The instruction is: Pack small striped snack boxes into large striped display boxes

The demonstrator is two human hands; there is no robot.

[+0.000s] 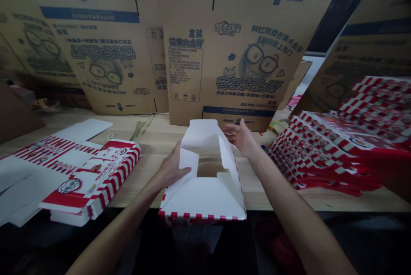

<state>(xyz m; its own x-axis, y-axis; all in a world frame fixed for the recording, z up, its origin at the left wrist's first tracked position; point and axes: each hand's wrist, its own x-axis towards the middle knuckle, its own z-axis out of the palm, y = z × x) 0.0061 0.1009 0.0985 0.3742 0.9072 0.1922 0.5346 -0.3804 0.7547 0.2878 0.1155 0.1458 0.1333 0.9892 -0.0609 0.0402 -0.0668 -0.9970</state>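
Note:
A small red-and-white cardboard box (205,198) stands at the table's front edge, white inside. Its flaps lean partly inward around an opening, through which the wooden tabletop shows. At its left side my left hand (171,167) grips the wall, with the thumb over a side flap and the fingers mostly hidden outside. My right hand (240,137) is open beside the far right corner, fingers stretched toward the back flap; whether it touches the box I cannot tell.
Flat unfolded cartons (105,164) with red-and-white print lie piled on the left. Stacked red-and-white boxes (321,151) stand on the right. Large brown cardboard boxes (237,52) line the back of the wooden table (257,185). A clear plastic container (46,106) sits far left.

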